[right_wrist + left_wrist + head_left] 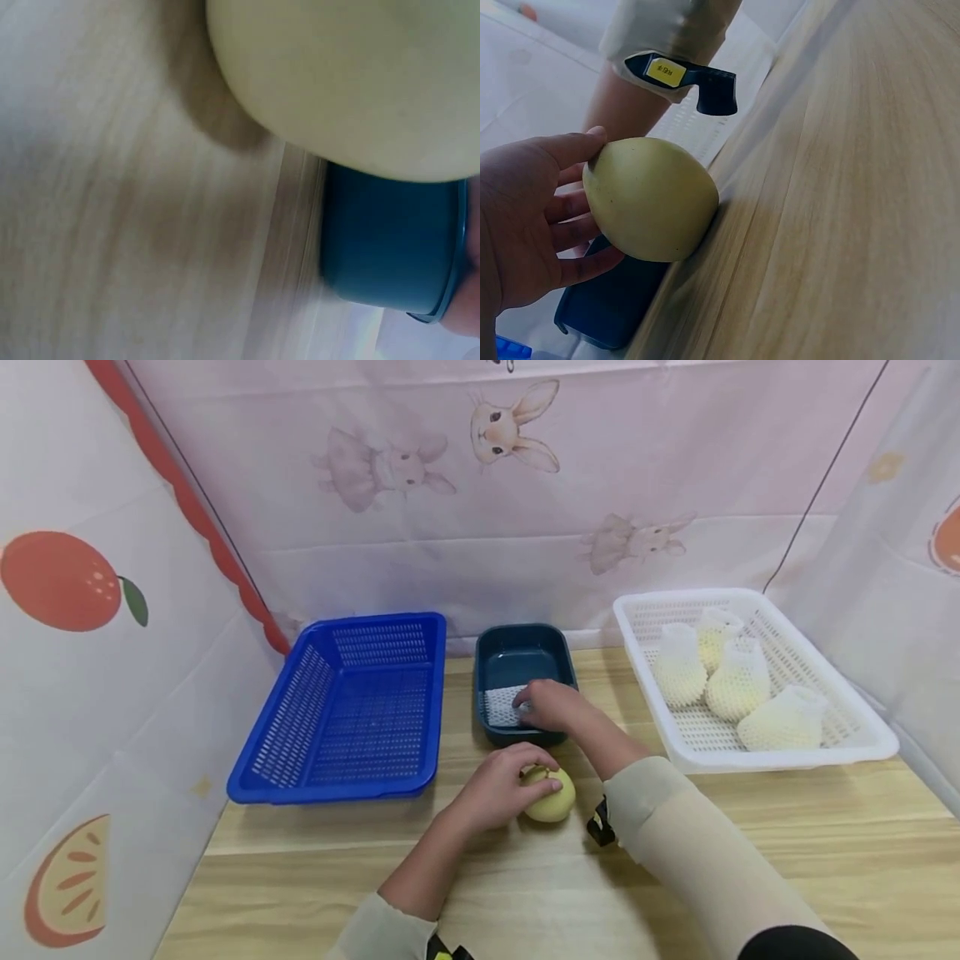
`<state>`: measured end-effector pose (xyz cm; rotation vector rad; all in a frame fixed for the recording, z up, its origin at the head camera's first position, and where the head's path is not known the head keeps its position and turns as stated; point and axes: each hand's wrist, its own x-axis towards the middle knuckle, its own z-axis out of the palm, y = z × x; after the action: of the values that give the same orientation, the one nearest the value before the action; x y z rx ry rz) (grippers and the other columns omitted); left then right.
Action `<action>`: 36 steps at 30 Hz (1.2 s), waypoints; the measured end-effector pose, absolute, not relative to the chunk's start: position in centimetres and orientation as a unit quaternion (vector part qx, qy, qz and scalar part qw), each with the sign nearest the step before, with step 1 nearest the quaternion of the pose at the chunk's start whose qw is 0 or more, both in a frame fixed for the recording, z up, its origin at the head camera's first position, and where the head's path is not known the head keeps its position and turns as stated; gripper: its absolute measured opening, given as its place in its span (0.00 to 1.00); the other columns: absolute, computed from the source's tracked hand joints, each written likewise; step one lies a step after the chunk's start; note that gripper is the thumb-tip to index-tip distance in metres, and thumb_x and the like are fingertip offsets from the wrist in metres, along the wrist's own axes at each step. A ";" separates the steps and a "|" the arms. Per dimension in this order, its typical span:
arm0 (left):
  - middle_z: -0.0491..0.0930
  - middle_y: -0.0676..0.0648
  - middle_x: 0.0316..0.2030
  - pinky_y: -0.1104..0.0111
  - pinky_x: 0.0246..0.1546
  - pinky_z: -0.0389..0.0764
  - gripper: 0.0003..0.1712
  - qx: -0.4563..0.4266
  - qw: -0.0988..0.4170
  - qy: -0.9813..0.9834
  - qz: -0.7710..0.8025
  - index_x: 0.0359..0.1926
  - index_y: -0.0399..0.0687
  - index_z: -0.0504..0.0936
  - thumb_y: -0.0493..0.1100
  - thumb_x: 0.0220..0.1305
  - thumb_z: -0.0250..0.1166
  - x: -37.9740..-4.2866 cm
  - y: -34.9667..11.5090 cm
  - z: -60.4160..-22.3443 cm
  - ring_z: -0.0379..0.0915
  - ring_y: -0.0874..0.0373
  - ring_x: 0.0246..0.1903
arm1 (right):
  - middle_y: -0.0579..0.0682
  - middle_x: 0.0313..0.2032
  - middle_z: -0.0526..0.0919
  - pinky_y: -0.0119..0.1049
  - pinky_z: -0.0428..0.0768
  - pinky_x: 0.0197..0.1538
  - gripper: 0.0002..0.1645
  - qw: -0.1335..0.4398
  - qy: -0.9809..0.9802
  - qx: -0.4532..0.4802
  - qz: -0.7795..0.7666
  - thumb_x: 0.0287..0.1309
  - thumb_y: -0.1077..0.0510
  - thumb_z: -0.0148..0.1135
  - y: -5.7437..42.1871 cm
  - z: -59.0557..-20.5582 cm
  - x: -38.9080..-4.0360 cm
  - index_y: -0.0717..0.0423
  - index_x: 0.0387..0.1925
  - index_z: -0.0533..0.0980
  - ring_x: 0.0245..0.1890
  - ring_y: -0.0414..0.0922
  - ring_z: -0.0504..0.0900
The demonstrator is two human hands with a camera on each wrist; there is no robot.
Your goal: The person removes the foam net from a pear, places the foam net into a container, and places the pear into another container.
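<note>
My left hand (498, 785) holds a yellow pear (550, 795) on the table, its thumb and fingers round the fruit's upper side. In the left wrist view the pear (651, 199) sits against the thumb and fingertips. My right hand (553, 704) reaches into a dark teal box (525, 643) just beyond the pear. Its curled fingers pinch a white foam fruit net (501, 706) lying in the box's near end. In the right wrist view the pear (352, 82) fills the top, with the box's side (390, 232) behind it; the right fingers are mostly hidden.
A blue plastic basket (438, 710) stands left of the teal box. On the right, a white basket (780, 762) holds several pears in foam nets (738, 681). All stand on a wood-grain table (525, 893), with printed cloth (450, 568) hanging behind and at the sides.
</note>
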<state>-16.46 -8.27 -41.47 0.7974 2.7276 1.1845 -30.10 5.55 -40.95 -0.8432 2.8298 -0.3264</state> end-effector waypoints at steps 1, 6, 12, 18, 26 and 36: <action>0.78 0.62 0.45 0.66 0.54 0.73 0.12 0.259 0.031 0.885 0.385 0.43 0.60 0.81 0.56 0.60 0.63 -16.4 -8.2 -41.5 0.72 0.68 0.51 | 0.51 0.52 0.80 0.48 0.74 0.55 0.16 0.093 0.949 -0.281 -0.113 0.55 0.52 0.64 5.6 -41.0 -30.1 0.44 0.48 0.81 0.54 0.49 0.76; 0.77 0.64 0.44 0.66 0.54 0.74 0.13 0.255 0.043 0.884 0.389 0.43 0.61 0.81 0.57 0.60 0.63 -16.4 -7.7 -41.8 0.71 0.68 0.50 | 0.50 0.49 0.81 0.46 0.74 0.55 0.11 0.096 0.954 -0.261 -0.114 0.55 0.54 0.64 5.9 -41.2 -30.1 0.45 0.42 0.83 0.50 0.47 0.76; 0.77 0.65 0.44 0.66 0.53 0.75 0.12 0.248 0.044 0.883 0.395 0.42 0.64 0.81 0.57 0.60 0.63 -16.4 -7.8 -42.0 0.71 0.68 0.49 | 0.45 0.42 0.84 0.42 0.77 0.52 0.10 0.108 0.948 -0.271 -0.128 0.58 0.52 0.60 5.7 -40.8 -29.5 0.45 0.39 0.84 0.44 0.42 0.79; 0.77 0.64 0.44 0.65 0.52 0.75 0.12 0.247 0.034 0.885 0.395 0.42 0.62 0.81 0.57 0.60 0.63 -16.5 -8.1 -42.1 0.72 0.68 0.49 | 0.45 0.27 0.81 0.38 0.76 0.40 0.18 0.127 0.940 -0.275 -0.153 0.63 0.48 0.49 5.7 -40.0 -29.0 0.49 0.29 0.82 0.31 0.43 0.76; 0.77 0.63 0.44 0.64 0.51 0.76 0.12 0.241 0.038 0.885 0.398 0.43 0.62 0.81 0.57 0.60 0.64 -16.8 -8.2 -41.7 0.72 0.66 0.49 | 0.49 0.48 0.83 0.44 0.77 0.53 0.19 0.043 0.931 -0.280 -0.231 0.65 0.53 0.47 7.5 -38.7 -27.6 0.53 0.48 0.81 0.47 0.46 0.79; 0.79 0.63 0.41 0.67 0.48 0.78 0.09 0.261 0.022 0.875 0.407 0.39 0.61 0.83 0.55 0.61 0.63 -16.7 -8.5 -41.7 0.73 0.68 0.47 | 0.46 0.45 0.84 0.40 0.80 0.46 0.16 0.018 0.893 -0.275 -0.356 0.64 0.56 0.51 10.1 -38.0 -23.1 0.49 0.48 0.80 0.43 0.40 0.81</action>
<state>-16.70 -8.45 -41.70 0.8079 2.7127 1.2603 -23.08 10.10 -38.03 -0.8529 2.7737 -1.1041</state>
